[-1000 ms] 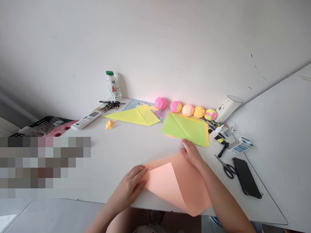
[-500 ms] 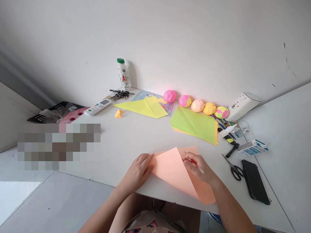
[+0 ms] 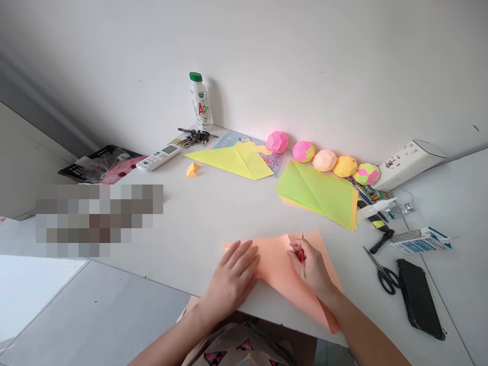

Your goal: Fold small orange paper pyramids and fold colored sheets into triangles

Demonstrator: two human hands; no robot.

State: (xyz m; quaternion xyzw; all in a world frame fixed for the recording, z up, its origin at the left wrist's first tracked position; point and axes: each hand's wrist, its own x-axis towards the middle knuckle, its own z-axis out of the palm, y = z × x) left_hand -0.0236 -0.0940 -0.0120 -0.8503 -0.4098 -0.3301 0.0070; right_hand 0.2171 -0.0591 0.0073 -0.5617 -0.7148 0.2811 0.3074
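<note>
An orange sheet of paper (image 3: 278, 269) lies at the table's front edge, with a folded-over layer that bulges a little along its lower side. My left hand (image 3: 234, 274) rests on the sheet's left part, palm down, fingers stretched out. My right hand (image 3: 309, 262) is on the right part of the sheet, its fingers closed round a thin red pen (image 3: 302, 251) that stands nearly upright. The pen's lower end is hidden by the hand.
Behind lie green sheets (image 3: 318, 193) and a yellow folded sheet (image 3: 244, 160). Faceted paper balls (image 3: 325, 160) line the wall. Scissors (image 3: 385, 274) and a black phone (image 3: 419, 297) lie right; a bottle (image 3: 201, 104), keys (image 3: 196, 137) and a remote (image 3: 158, 157) stand or lie back left.
My left hand has moved right onto the paper and spread flat. The raised orange flap has come down, and my right hand now presses over it with the pen more upright. The view has shifted.
</note>
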